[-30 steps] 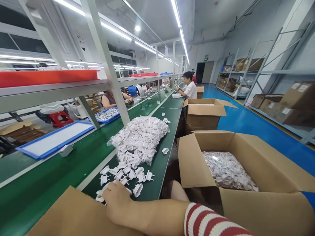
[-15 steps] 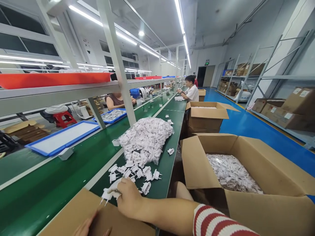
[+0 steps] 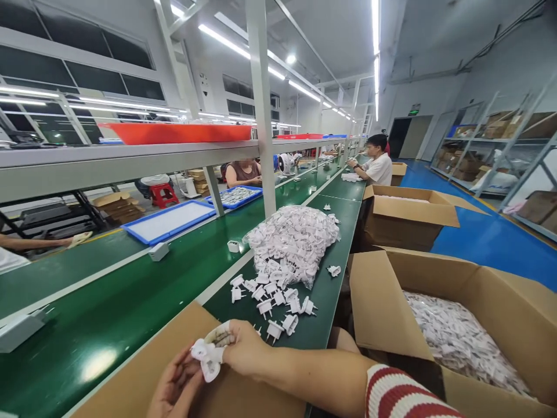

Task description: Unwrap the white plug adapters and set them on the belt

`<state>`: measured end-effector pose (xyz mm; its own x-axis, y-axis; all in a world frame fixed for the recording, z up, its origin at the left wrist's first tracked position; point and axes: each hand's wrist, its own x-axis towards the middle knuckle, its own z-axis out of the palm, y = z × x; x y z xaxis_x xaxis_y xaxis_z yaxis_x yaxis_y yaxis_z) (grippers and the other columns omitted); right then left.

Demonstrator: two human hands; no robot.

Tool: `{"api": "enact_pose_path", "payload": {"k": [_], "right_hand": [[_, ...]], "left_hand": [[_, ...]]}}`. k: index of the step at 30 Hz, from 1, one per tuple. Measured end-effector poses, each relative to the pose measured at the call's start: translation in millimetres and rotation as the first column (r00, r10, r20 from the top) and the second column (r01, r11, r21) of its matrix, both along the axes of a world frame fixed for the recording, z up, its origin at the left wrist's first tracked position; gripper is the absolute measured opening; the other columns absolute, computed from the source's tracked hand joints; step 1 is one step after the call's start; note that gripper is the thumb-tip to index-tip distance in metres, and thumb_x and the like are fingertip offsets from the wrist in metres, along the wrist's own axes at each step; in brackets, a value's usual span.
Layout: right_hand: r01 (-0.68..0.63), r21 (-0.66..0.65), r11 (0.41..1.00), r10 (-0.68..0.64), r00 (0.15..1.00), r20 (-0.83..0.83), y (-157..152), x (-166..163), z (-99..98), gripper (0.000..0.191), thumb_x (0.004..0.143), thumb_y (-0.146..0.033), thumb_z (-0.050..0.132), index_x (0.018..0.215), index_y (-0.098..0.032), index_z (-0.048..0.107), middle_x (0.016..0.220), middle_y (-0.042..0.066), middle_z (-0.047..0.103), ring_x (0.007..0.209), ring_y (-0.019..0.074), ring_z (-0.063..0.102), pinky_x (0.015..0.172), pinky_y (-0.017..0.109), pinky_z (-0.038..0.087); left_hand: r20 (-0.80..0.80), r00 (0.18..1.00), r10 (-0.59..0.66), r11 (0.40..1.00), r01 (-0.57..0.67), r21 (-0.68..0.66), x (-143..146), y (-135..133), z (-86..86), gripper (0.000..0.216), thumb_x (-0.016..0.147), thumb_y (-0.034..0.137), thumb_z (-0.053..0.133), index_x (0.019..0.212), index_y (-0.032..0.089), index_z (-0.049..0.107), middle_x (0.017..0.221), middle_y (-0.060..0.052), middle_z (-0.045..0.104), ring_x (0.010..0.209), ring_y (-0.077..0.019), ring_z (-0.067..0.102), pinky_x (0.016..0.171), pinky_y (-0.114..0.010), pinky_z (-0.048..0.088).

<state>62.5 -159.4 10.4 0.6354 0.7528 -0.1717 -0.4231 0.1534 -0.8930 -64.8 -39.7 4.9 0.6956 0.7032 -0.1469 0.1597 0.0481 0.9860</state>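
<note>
My right hand (image 3: 246, 348), with white covers on thumb and forefinger, pinches a small white plug housing (image 3: 209, 361) above a cardboard sheet (image 3: 143, 371). It cannot be told whether this is one piece or two. The fingertips of my left hand (image 3: 177, 383) close on the same piece from the left. Just beyond my right hand, several loose white two-pin plug housings (image 3: 275, 331) are scattered on the green bench (image 3: 322, 313). They spill from a clear plastic bag (image 3: 296, 238) full of the same parts.
An open carton (image 3: 391, 307) with a bag of white parts stands at the right; another carton (image 3: 409, 209) is behind it. Blue trays (image 3: 169, 223) and white adapters (image 3: 159, 252) lie along the green belt (image 3: 143, 296). A metal post (image 3: 261, 104) rises beyond. Co-workers sit farther off.
My right hand has drawn back from the loose pile with a white plug housing. My left hand has come up to meet it. The view has turned left.
</note>
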Motion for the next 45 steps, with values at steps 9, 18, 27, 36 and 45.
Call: {"api": "enact_pose_path", "payload": {"k": [9,18,27,36,45], "right_hand": [[0.013,0.059,0.998,-0.026,0.977,0.213,-9,-15,-30.7,0.055,0.068,-0.048,0.094,0.111,-0.019,0.075,0.115,0.01,0.075,0.103,0.0261,0.076,0.093,0.042,0.062],[-0.048,0.008,0.999,0.035,0.826,0.562,-21,-18,-30.9,0.06,0.077,-0.038,0.09,0.132,-0.025,0.069,0.136,0.01,0.061,0.121,0.0265,0.069,0.103,0.043,0.061],[-0.055,-0.059,0.997,0.081,0.653,0.753,-23,-14,-33.1,0.074,0.079,-0.034,0.088,0.146,-0.023,0.058,0.134,0.013,0.066,0.128,0.0311,0.065,0.111,0.051,0.054],[0.029,-0.033,0.999,0.0,0.748,0.663,-26,-14,-18.1,0.042,0.093,-0.028,0.068,0.134,-0.024,0.072,0.126,0.008,0.075,0.111,0.0238,0.073,0.103,0.04,0.058],[0.047,-0.104,0.994,0.029,0.779,0.627,-28,-12,-13.0,0.037,0.091,-0.037,0.076,0.127,-0.031,0.08,0.114,0.005,0.076,0.1,0.0226,0.071,0.092,0.035,0.057]], "left_hand": [[0.016,0.999,0.037,0.99,-0.035,-0.133,3,-10,4.3,0.089,0.049,0.069,0.099,0.117,0.017,0.073,0.12,-0.015,0.079,0.108,-0.0323,0.076,0.08,-0.03,0.069],[0.025,0.998,0.054,0.993,-0.051,-0.104,0,-8,6.3,0.077,0.057,0.065,0.098,0.114,0.018,0.076,0.114,-0.012,0.08,0.1,-0.0262,0.077,0.078,-0.024,0.066],[0.031,0.999,0.041,0.991,-0.037,-0.127,1,-9,8.4,0.076,0.053,0.061,0.101,0.11,0.018,0.076,0.11,-0.012,0.08,0.095,-0.0268,0.078,0.075,-0.026,0.067],[0.019,1.0,-0.003,0.999,0.004,-0.043,-2,-10,2.6,0.077,0.058,0.065,0.097,0.116,0.02,0.076,0.116,-0.011,0.079,0.102,-0.027,0.077,0.092,-0.032,0.067],[-0.057,0.998,0.019,0.992,-0.012,0.122,-5,-6,-3.1,0.072,0.062,0.077,0.087,0.108,0.022,0.08,0.113,-0.011,0.079,0.103,-0.031,0.076,0.094,-0.04,0.064]]}}
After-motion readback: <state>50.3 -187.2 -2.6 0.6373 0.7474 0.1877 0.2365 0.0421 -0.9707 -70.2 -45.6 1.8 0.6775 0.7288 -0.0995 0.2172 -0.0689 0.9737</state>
